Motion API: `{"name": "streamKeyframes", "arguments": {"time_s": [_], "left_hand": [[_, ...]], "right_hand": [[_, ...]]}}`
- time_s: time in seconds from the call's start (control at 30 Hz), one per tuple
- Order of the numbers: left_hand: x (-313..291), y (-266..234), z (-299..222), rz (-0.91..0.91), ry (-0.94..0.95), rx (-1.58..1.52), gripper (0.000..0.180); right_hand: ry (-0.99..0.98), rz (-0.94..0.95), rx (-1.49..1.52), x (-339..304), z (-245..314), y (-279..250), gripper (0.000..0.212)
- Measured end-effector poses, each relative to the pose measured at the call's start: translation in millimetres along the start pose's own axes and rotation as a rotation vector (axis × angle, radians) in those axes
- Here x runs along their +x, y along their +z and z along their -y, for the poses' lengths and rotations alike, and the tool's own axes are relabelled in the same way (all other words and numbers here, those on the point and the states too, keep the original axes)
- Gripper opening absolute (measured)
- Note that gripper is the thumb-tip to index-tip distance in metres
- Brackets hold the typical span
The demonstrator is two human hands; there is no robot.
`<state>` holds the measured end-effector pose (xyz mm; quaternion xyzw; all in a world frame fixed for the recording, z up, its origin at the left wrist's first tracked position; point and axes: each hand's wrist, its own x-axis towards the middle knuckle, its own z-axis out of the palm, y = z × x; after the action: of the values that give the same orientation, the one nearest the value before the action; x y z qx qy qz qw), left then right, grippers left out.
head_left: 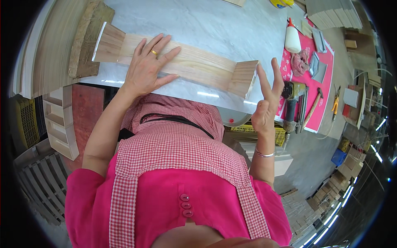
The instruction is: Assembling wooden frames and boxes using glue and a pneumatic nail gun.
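One long, pale wooden panel (pixel 202 66), on the grey-white marbled tabletop (pixel 206 16); two short, pale wooden end panels (pixel 245 76) in place, fastening unclear; no second long panel shows. My left hand (pixel 145 66): spread across it. My right hand (pixel 266 103): empty, fingers extended beside one end.

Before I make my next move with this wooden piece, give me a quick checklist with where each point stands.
1. Left hand spread flat on the long wooden board: ok.
2. A wooden piece at each end of the board, left end piece and right end piece: ok.
3. Seams between end pieces and board fully tight: cannot tell; too fine to see here.
4. Right hand free of tools: ok, its fingers are spread.
5. Right hand gripping the right end piece: not ok; it is beside it, not closed around it.
6. Nail gun and hammer off the board: ok, both lie to its right.
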<state>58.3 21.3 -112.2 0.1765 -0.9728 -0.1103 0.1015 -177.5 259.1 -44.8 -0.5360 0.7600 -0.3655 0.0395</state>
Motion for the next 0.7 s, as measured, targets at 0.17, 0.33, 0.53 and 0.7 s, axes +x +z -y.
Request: {"name": "streamKeyframes", "arguments": {"time_s": [0.17, 0.33, 0.53, 0.7], "left_hand": [[0, -1, 0, -0.002, -0.002, 0.000, 0.068], [-1, 0, 0, -0.006, -0.006, 0.001, 0.067], [0, -1, -1, -0.005, -0.004, 0.004, 0.067], [3, -2, -1, -0.005, -0.002, -0.003, 0.067]], "right_hand": [[-0.109, 0.104, -0.173, -11, 13, -21, 0.078], [-0.199, 0.179, -0.133, -31, 21, -28, 0.073], [-0.145, -0.011, -0.099, -2, 12, -26, 0.071], [-0.187, 0.057, -0.265, 14, -3, -17, 0.071]]}}
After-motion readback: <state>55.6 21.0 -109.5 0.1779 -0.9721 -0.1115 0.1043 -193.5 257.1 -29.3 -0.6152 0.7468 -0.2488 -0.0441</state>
